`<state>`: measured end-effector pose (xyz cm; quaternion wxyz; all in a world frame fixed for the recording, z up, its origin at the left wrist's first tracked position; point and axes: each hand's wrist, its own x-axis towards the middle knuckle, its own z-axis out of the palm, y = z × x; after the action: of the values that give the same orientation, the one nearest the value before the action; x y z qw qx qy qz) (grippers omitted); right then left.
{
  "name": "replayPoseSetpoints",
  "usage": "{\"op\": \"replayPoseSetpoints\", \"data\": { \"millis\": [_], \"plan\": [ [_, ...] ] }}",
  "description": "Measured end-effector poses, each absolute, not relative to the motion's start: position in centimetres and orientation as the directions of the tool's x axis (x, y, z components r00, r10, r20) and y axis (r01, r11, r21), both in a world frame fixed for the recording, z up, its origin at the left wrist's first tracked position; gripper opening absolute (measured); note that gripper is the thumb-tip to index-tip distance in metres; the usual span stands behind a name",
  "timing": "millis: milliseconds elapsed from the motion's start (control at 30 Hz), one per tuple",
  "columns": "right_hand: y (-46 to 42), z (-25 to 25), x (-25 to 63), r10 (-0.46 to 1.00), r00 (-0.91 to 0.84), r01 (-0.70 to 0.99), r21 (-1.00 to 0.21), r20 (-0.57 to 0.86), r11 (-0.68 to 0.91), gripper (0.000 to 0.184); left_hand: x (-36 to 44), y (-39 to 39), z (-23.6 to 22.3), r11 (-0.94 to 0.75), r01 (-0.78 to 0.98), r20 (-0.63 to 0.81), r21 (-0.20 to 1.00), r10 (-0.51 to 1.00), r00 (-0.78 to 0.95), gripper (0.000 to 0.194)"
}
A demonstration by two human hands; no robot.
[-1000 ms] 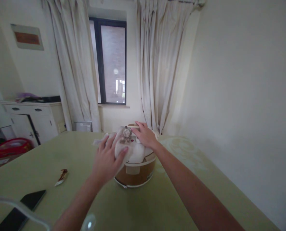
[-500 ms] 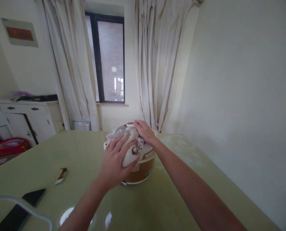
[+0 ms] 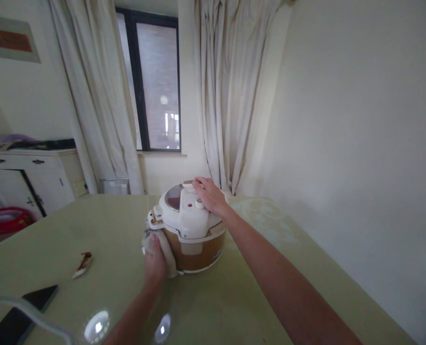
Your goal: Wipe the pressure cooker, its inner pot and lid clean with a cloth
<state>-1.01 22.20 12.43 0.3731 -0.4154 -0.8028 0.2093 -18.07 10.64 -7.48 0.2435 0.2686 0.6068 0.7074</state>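
A cooker [image 3: 189, 237] with a white lid and a brown body stands on the pale green table [image 3: 234, 297]. My right hand [image 3: 207, 195] lies flat on the back of the lid, fingers stretched out. My left hand [image 3: 154, 262] is low at the cooker's left side, closed on a white cloth [image 3: 164, 249] that it presses against the brown wall. The cloth hangs between my fingers and the pot.
A small brown and white wrapper [image 3: 82, 265] lies left of the cooker. A black phone [image 3: 17, 321] lies at the near left edge, a clear curved thing beside it. Behind stand a white cabinet [image 3: 29, 177], curtains, a window and a red object [image 3: 3, 221].
My left hand slid with the cloth from the top of the lid down to the cooker's left side. The lid is now uncovered. My right hand stayed on the lid.
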Motion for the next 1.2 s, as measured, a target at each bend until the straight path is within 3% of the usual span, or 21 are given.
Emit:
{"op": "replayPoseSetpoints", "data": {
  "millis": [133,267,433,500,600,667,767,900,933,1067,1200],
  "plan": [
    [22.1,12.5,-1.0,0.820,-0.380,0.527,-0.629,0.427,0.572,0.048,-22.7,14.8,-2.6,-0.155,-0.183,0.019,0.971,0.809,-0.587,0.056],
    [22.1,12.5,-0.9,0.821,-0.386,0.533,-0.624,0.421,0.571,0.048,-23.8,16.0,-1.7,-0.226,-0.277,0.056,0.934,0.858,-0.511,0.052],
    [21.9,12.6,-1.0,0.823,-0.384,0.542,-0.619,0.418,0.568,0.049,-22.3,10.8,-6.0,-0.151,0.005,0.124,0.988,0.786,-0.606,0.049],
    [21.9,12.6,-1.0,0.828,-0.383,0.545,-0.623,0.410,0.561,0.050,-20.6,8.0,-8.1,-0.135,0.230,0.249,0.964,0.762,-0.598,0.057],
    [21.9,12.6,-1.0,0.832,-0.383,0.547,-0.627,0.402,0.554,0.051,-16.7,5.2,-10.5,-0.214,0.659,0.590,0.721,0.690,-0.420,0.062],
    [21.9,12.5,-1.0,0.830,-0.389,0.552,-0.620,0.400,0.557,0.052,-14.3,4.5,-11.1,-0.245,0.814,0.736,0.527,0.611,-0.292,0.058],
    [22.0,12.5,-0.9,0.823,-0.398,0.548,-0.614,0.405,0.568,0.051,-12.7,4.7,-10.3,-0.286,0.892,0.868,0.349,0.457,-0.193,0.053],
    [22.4,12.2,-0.9,0.817,-0.400,0.553,-0.602,0.416,0.577,0.050,-12.9,5.4,-4.7,-0.380,0.890,0.958,0.251,0.228,-0.173,0.054],
    [22.6,12.1,-0.9,0.816,-0.401,0.551,-0.602,0.416,0.578,0.050,-13.0,5.7,-2.5,-0.392,0.887,0.957,0.243,0.249,-0.152,0.054],
    [23.4,11.7,-0.9,0.811,-0.411,0.494,-0.646,0.416,0.582,0.044,-13.4,8.0,7.0,-0.264,0.915,0.799,0.307,0.593,-0.097,0.046],
    [23.5,11.8,-0.9,0.815,-0.404,0.458,-0.679,0.417,0.574,0.046,-15.1,11.5,12.9,-0.122,0.930,0.561,0.347,0.821,-0.101,0.051]
  ]
}}
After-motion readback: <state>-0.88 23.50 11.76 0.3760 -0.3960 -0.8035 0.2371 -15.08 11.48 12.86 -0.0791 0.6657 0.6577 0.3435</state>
